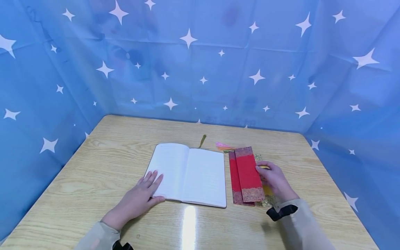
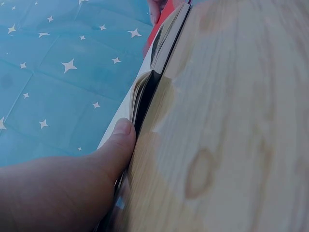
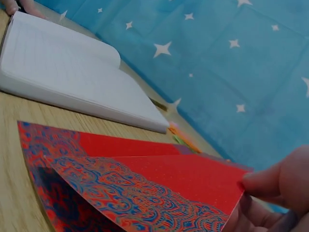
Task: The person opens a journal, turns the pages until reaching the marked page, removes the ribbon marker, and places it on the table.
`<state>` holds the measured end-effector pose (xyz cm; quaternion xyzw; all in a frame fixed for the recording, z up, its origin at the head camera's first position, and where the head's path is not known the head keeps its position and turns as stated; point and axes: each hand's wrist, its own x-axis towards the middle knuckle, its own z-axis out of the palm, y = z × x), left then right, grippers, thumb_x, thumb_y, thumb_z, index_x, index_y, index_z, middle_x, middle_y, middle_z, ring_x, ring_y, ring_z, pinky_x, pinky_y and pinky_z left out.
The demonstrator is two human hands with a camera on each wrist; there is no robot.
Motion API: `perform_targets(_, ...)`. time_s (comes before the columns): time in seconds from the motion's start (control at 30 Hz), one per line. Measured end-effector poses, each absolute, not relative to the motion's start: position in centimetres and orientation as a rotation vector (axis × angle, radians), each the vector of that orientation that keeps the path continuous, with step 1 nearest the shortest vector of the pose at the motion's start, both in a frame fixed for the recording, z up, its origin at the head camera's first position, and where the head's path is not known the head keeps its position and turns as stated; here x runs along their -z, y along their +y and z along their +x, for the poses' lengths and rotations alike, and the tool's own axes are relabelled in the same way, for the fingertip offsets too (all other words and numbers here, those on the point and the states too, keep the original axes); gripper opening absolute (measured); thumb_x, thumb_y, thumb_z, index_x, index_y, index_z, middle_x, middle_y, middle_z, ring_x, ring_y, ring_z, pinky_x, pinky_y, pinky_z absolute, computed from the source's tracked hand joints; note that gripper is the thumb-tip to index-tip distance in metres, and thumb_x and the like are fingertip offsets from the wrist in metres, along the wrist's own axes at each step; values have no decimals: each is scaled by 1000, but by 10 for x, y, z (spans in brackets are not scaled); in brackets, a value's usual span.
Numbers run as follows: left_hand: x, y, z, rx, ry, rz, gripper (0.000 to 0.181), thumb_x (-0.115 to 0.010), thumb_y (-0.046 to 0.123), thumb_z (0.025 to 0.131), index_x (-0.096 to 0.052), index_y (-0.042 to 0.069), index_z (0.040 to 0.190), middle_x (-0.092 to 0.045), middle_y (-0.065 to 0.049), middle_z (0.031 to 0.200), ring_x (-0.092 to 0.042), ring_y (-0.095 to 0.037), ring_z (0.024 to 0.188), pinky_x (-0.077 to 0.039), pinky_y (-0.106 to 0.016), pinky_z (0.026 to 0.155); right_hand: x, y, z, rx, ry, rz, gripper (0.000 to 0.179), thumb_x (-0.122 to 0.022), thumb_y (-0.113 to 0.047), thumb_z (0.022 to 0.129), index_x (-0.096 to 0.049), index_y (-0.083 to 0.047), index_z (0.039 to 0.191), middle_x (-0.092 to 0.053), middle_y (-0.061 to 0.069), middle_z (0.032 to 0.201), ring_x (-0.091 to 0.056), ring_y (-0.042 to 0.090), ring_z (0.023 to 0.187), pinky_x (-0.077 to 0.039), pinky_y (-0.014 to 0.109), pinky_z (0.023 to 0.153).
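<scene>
Looks like pale wood, smooth and grained, on the worktop (image 1: 78,180), glossy enough for a white glare at bottom centre. Reads as smooth, matt paper on the notebook (image 1: 204,177), mid-frame. Resembles thin, matt paperboard on the front red card (image 1: 248,172), right of centre. Looks like loose thread in the pink tassel (image 1: 222,145), just above. Suggests creased cloth on the backdrop (image 1: 209,62), top of frame.

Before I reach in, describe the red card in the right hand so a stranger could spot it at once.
On the wooden table, find the open notebook. Just to its right, the right hand pinches the upper red card, patterned at both ends. Unlike the lower red card partly hidden beneath it, this one lies on top.
</scene>
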<state>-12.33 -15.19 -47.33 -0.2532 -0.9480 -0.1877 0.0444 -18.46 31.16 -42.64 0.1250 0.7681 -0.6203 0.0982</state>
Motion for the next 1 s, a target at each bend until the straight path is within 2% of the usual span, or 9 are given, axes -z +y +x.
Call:
perform_targets(0.4, 471, -151, -123, 587, -2889, -772, 74, -49, 54, 90, -32, 8, 145, -25, -17, 149, -19, -34, 137, -22, -48, 109, 422, 342, -182, 1793, 2330, 352, 46, -52, -24, 96, -39, 3, 130, -62, -2, 89, -62, 13, 75, -54, 30, 67)
perform_targets(1.0, 474, -151, -123, 582, -2877, -773, 74, -49, 54, 90, -32, 8, 145, -26, -18, 148, -20, -34, 137, -22, -48, 109, 420, 378, -177, 1828, 2302, 499, 40, -52, -21, 96, -41, 3, 126, -63, -6, 79, -63, 10, 70, -54, 30, 64)
